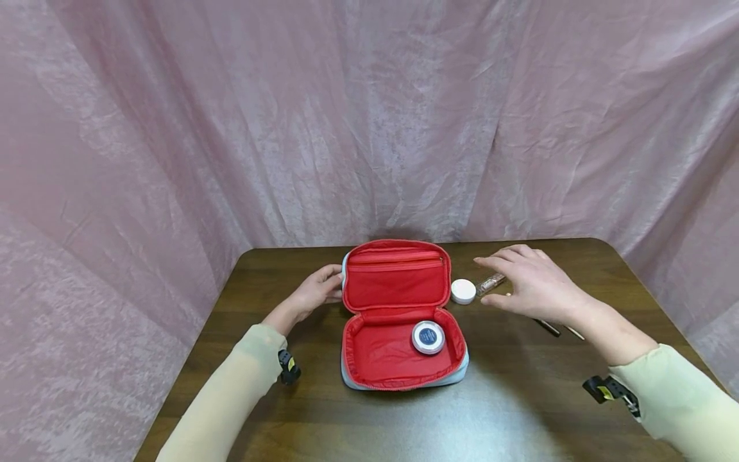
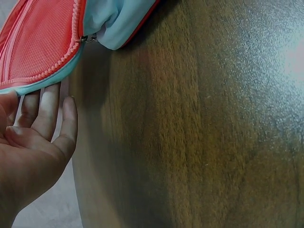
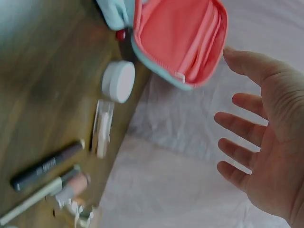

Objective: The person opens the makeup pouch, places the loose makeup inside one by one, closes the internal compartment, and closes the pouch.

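Note:
A red-lined, light-blue zip pouch lies unzipped on the table, its lid raised at the back. My left hand holds the lid's left edge, with several fingers behind it in the left wrist view. Inside the pouch, toward the right, sits a round container with a dark blue label. A white lidded jar stands just right of the pouch. My right hand hovers with spread fingers near the jar and a clear slim tube, touching neither and holding nothing.
Right of the pouch lie a black tube, a thin pale stick and a pink-ended tube, partly behind my right hand in the head view. A pink curtain hangs behind the wooden table.

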`<state>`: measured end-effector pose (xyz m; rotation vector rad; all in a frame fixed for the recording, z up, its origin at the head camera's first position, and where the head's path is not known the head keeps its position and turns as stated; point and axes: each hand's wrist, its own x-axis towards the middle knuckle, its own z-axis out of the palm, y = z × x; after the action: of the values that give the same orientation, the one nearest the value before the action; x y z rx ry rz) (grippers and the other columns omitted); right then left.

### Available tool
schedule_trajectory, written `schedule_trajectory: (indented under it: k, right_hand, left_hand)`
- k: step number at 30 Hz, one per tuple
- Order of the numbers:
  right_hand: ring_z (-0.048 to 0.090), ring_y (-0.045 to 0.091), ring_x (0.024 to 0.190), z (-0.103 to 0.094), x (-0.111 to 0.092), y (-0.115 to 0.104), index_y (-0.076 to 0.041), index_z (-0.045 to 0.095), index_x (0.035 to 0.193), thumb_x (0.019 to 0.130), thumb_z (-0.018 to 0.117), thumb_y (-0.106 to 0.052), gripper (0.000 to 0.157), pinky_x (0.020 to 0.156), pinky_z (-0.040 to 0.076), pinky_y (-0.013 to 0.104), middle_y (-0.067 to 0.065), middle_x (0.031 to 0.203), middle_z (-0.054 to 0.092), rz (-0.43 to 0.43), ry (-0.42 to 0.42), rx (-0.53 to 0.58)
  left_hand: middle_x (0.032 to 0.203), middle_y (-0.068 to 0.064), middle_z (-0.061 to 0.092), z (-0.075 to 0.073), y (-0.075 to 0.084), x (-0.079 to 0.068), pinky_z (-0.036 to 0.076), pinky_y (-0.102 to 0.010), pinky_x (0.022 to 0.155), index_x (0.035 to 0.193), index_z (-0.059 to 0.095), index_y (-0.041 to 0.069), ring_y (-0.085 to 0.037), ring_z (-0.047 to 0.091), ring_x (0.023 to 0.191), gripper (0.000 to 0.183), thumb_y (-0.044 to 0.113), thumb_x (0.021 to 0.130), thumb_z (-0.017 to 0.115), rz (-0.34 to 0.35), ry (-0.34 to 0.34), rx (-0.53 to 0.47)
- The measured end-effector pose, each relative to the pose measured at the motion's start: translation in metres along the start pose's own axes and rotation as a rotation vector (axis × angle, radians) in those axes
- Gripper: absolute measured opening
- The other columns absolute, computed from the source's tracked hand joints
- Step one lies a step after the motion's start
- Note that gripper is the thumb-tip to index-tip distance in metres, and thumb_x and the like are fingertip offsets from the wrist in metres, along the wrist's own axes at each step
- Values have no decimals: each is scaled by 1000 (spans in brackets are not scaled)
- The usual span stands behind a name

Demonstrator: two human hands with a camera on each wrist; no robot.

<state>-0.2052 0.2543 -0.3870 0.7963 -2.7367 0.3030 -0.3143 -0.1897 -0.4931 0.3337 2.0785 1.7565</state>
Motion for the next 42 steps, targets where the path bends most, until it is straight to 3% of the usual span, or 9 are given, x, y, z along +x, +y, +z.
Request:
schedule_trajectory:
  k: [6, 14, 18, 24, 28, 31, 37, 42]
  right_hand:
    - [48, 40, 128, -19, -3, 30, -15, 62, 141, 80, 85, -43, 71, 99, 37, 64, 11, 133, 63, 98, -25, -81]
    - [39, 51, 131, -31, -14, 83, -10, 54, 146, 85, 81, -39, 72, 97, 32, 71, 25, 143, 53, 289, -110, -65]
    - [37, 55, 129, -26, -22, 107, -7, 50, 147, 87, 79, -45, 77, 95, 32, 73, 30, 144, 49, 361, -171, -44]
    - [41, 61, 124, -7, -32, 132, -4, 50, 147, 88, 69, -66, 88, 92, 33, 77, 34, 142, 50, 409, -241, -32]
    - [46, 62, 120, 9, -38, 141, -2, 53, 143, 91, 71, -51, 73, 88, 38, 76, 30, 137, 57, 424, -278, -32]
    - [50, 60, 117, 20, -42, 145, -2, 55, 140, 88, 74, -39, 67, 83, 42, 73, 28, 132, 61, 435, -298, -15]
    - [57, 56, 109, 33, -45, 149, -2, 55, 138, 85, 77, -43, 70, 76, 44, 65, 24, 117, 67, 476, -293, 21]
    - [61, 50, 100, 36, -45, 150, -2, 57, 134, 85, 78, -42, 67, 73, 44, 61, 12, 99, 69, 488, -293, 41]
  left_hand:
    - [127, -16, 62, 0, 0, 0, 46, -55, 105, 143, 45, 1, -21, 71, 100, 40, 25, 111, 47, 1, -6, 5]
    - [129, -16, 61, -1, -1, -1, 48, -53, 104, 144, 45, 2, -21, 71, 99, 40, 24, 112, 46, -1, 2, 4]
    - [126, -15, 62, -1, -1, -1, 48, -54, 104, 143, 46, 2, -21, 71, 97, 39, 24, 112, 45, 2, 1, 1]
    - [125, -15, 62, 0, -1, -2, 49, -52, 102, 143, 46, 1, -20, 72, 96, 38, 23, 112, 45, 2, 3, -2]
    - [125, -14, 62, 1, -1, -1, 52, -48, 101, 143, 47, 1, -20, 72, 97, 38, 24, 112, 46, 0, 5, 3]
    - [123, -14, 63, 1, -1, -1, 52, -47, 100, 142, 47, 2, -21, 72, 97, 38, 23, 111, 47, -8, 10, -2]
    - [124, -14, 62, 0, -2, -1, 51, -49, 101, 142, 49, 3, -21, 72, 98, 37, 23, 111, 47, -16, 15, 0]
    - [124, -14, 61, 0, -2, 0, 49, -51, 103, 142, 48, 2, -21, 72, 98, 38, 23, 111, 48, -9, 10, -3]
